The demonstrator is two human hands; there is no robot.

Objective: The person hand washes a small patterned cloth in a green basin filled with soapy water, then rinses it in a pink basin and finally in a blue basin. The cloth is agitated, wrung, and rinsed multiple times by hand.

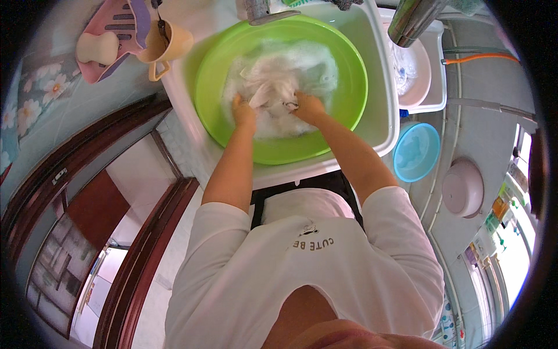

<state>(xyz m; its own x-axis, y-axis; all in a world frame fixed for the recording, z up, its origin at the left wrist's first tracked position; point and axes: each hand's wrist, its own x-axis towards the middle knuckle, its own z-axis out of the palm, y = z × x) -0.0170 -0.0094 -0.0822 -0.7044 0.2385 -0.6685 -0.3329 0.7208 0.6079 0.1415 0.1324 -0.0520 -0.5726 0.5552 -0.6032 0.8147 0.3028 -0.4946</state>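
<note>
A large green plastic basin [285, 150] holds sudsy water and a bunched white cloth [274, 78]. My left hand [244, 112] grips the cloth's left edge, its fingers partly in the foam. On the other side, my right hand [308, 108] has the cloth pinched near a small dark mark. Foam [316, 61] hides the outline of the cloth and whatever lies under it. The basin sits in a white sink [386, 118], below a metal faucet [266, 16].
Upper left, a pink soap dish [91, 72] with a bar of soap [98, 48] is beside a yellow cup [178, 41]. Rightward are a pale pink basin [420, 74], a blue basin [416, 176] and a mauve basin [463, 189]. A metal cylinder [412, 26] juts in at upper right.
</note>
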